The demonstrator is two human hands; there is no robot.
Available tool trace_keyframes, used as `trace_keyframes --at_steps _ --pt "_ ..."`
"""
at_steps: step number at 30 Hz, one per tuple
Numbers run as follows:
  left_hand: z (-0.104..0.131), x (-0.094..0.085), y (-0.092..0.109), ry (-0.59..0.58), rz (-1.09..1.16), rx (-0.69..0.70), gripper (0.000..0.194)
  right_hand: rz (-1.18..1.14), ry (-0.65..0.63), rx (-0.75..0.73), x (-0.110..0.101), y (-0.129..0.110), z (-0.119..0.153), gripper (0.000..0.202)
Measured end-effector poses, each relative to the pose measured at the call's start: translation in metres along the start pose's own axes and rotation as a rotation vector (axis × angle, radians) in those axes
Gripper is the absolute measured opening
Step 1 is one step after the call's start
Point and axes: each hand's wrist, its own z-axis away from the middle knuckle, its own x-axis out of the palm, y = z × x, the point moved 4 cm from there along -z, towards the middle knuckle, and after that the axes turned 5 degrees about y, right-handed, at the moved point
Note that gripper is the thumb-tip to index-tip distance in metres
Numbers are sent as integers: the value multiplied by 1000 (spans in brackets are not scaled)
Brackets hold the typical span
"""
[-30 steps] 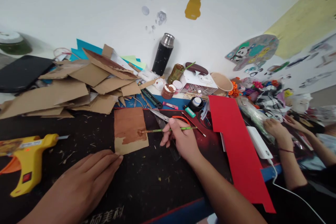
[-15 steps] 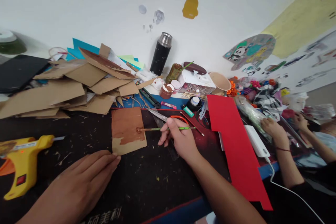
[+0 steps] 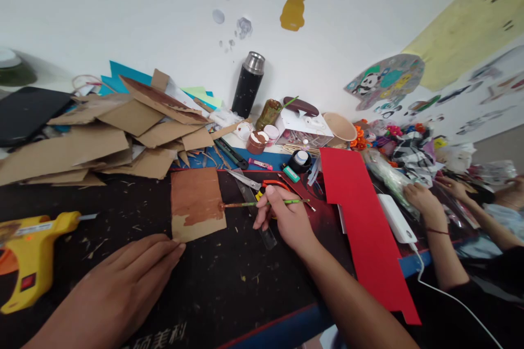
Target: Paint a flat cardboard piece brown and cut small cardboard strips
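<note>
A cardboard piece [image 3: 197,199] lies on the dark mat, mostly coated in brown paint, with a bare strip along its lower edge. My right hand [image 3: 282,217] pinches a thin green paintbrush [image 3: 245,204], whose brown tip touches the right edge of the cardboard. My left hand [image 3: 126,278] lies flat, fingers together and stretched out, fingertips at the lower left corner of the cardboard. Scissors [image 3: 244,179] with orange handles and a clear ruler [image 3: 268,238] lie beside and under my right hand. An open jar of brown paint [image 3: 257,142] stands behind.
At the left are a yellow glue gun [image 3: 39,256] and a cardboard pile [image 3: 98,144]. A black flask [image 3: 248,84] stands by the wall. Red card [image 3: 360,212] and a white power bank [image 3: 396,218] lie at the right, near another person's hand [image 3: 426,204].
The brush tip has moved right, from inside the painted area to the cardboard's edge, along with my right hand. The view has shifted slightly.
</note>
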Motion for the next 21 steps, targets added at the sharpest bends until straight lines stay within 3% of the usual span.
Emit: trace_keyframes --at_steps 7,12,16,21 --pt "-12 -8 1 7 -43 107 43 -17 -10 22 -6 1 10 64" --pt "-7 -6 -1 34 -8 21 46 -3 -63 55 -7 3 20 62" --pt "-6 -4 0 -16 -18 77 44 0 -44 29 -2 2 16 62" --pt "-8 -3 0 17 -66 47 50 -3 -11 -13 4 0 5 62"
